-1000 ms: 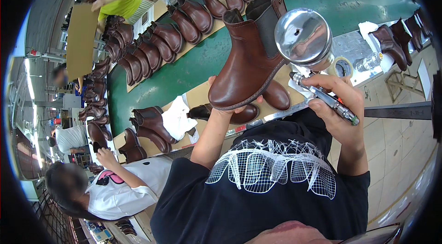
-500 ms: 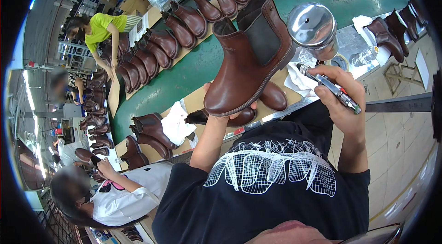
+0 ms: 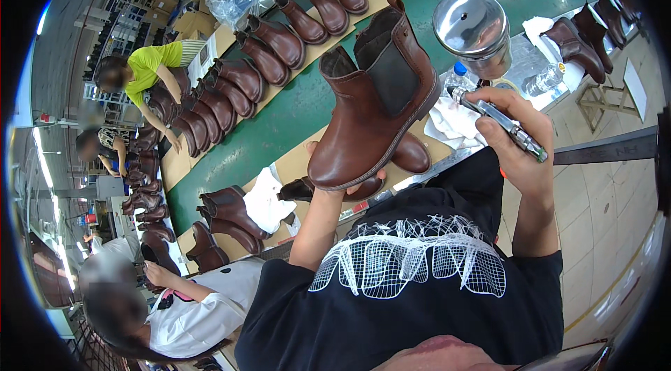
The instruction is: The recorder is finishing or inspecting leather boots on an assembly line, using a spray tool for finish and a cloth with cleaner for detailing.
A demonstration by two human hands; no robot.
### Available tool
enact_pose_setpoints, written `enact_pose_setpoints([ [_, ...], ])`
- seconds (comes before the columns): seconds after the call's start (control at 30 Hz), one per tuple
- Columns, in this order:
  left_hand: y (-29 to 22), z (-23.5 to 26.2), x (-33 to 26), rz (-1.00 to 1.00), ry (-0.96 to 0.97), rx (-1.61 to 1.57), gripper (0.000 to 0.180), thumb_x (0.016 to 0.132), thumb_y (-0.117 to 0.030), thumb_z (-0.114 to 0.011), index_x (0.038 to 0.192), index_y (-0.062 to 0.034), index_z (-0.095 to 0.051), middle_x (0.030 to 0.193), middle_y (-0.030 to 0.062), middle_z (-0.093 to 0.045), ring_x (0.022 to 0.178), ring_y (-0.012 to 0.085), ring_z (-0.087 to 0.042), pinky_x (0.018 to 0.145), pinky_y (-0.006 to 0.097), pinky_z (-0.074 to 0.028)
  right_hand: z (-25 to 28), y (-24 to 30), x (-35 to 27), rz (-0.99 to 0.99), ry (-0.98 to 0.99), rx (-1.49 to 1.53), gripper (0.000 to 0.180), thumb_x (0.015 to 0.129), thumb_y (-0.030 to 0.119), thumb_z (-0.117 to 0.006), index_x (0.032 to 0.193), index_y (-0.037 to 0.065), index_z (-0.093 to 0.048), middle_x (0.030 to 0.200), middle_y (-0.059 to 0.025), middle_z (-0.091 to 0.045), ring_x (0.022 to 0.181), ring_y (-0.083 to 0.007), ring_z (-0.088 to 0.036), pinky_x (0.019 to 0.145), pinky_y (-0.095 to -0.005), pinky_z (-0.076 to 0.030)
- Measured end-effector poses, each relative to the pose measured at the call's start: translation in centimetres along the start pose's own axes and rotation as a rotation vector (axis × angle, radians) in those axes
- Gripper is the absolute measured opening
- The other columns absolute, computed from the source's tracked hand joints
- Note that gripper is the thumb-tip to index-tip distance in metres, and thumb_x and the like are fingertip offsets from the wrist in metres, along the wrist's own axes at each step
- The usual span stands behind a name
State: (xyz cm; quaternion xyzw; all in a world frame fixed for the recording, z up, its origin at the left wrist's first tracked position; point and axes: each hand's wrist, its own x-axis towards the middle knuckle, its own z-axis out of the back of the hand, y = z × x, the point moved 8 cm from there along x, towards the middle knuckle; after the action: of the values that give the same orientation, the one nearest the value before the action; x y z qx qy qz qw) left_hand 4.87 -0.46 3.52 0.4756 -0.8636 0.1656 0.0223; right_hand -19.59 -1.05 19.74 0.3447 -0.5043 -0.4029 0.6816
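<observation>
My left hand holds a brown leather ankle boot from below, its toe toward me and to the left. The boot is upright and slightly tilted, with a dark elastic side panel and a pull loop at the heel. In my right hand is a spray gun with a shiny metal cup on top. Its front end points at the boot's heel side, a short distance away. My right fingers wrap round its body; the trigger is hard to make out.
Several brown boots line the far side of the green table. White cloths lie near other boots, and a clear bottle stands behind the spray gun. One co-worker in yellow-green reaches over boots; another in white sits at my left.
The boot and spray gun stay nearly in place between my hands. The view has shifted slightly. The co-worker in yellow-green has moved an arm over the boots, and a bottle now shows behind the gun.
</observation>
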Motion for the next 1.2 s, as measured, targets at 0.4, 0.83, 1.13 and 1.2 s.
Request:
enact_pose_setpoints([
  [0.4,0.9,1.3,-1.0,-0.024,-0.177,0.007,0.096,0.079,-0.052,-0.068,0.154,-0.0134,-0.022,0.153,0.0217,-0.033,0.127,0.0453,-0.048,0.084,0.056,-0.055,0.0,1.1,1.2,0.054,0.004,0.013,0.021,0.085,0.009,-0.073,0.103,0.000,-0.068,0.082,-0.0074,-0.069,0.073,-0.0106,-0.065,0.066,-0.0231,-0.046],
  [0.83,1.9,3.0,-2.4,-0.051,-0.383,0.011,0.096,0.080,-0.052,-0.065,0.155,-0.0117,-0.019,0.151,0.0233,-0.035,0.125,0.0423,-0.053,0.088,0.045,-0.056,0.2,1.3,2.1,0.091,-0.018,0.012,0.023,0.085,0.009,-0.074,0.104,-0.001,-0.068,0.086,-0.0060,-0.068,0.073,-0.0067,-0.059,0.065,-0.0206,-0.043],
  [1.13,1.5,4.0,-3.9,-0.094,-0.553,-0.001,0.097,0.081,-0.052,-0.063,0.155,-0.0106,-0.017,0.150,0.0245,-0.037,0.123,0.0402,-0.056,0.090,0.037,-0.057,1.2,-2.5,2.9,-0.038,-0.103,0.069,0.022,0.093,0.013,-0.068,0.111,-0.001,-0.066,0.090,0.0004,-0.065,0.075,-0.0032,-0.051,0.065,-0.0180,-0.041],
  [1.2,0.5,1.7,-2.2,-0.104,-0.389,-0.036,0.098,0.079,-0.044,-0.069,0.155,-0.0107,-0.018,0.151,0.0251,-0.034,0.128,0.0445,-0.049,0.091,0.042,-0.057,1.5,-3.1,2.3,-0.065,-0.112,0.008,0.023,0.097,0.011,-0.057,0.115,-0.001,-0.065,0.084,-0.0017,-0.063,0.082,-0.0070,-0.057,0.076,-0.0222,-0.045],
])
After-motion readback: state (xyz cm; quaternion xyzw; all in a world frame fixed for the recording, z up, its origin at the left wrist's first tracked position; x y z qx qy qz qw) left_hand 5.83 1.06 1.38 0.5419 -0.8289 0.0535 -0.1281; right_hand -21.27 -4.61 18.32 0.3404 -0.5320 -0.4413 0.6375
